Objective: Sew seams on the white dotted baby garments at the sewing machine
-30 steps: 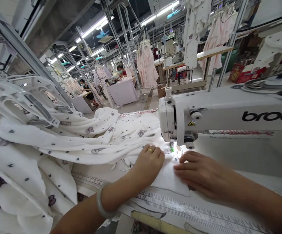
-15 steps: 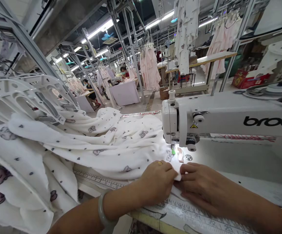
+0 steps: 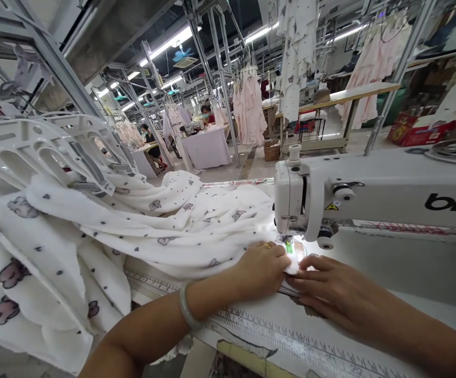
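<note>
Left hand (image 3: 265, 269): pinching printed fabric (image 3: 200, 247).
Right hand (image 3: 330, 286): at fabric edge — grip unclear.
Presser foot (image 3: 289, 247): just ahead — my uneven tug could pucker.

Fingers (image 3: 279, 252) on fabric (image 3: 196, 254); machine (image 3: 389, 181) alongside

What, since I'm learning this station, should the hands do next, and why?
Perhaps guide the patterned fabric slightly toward the green part below the sewing machine head: the left hand and right hand are at its near edge, close to that green part.
</note>
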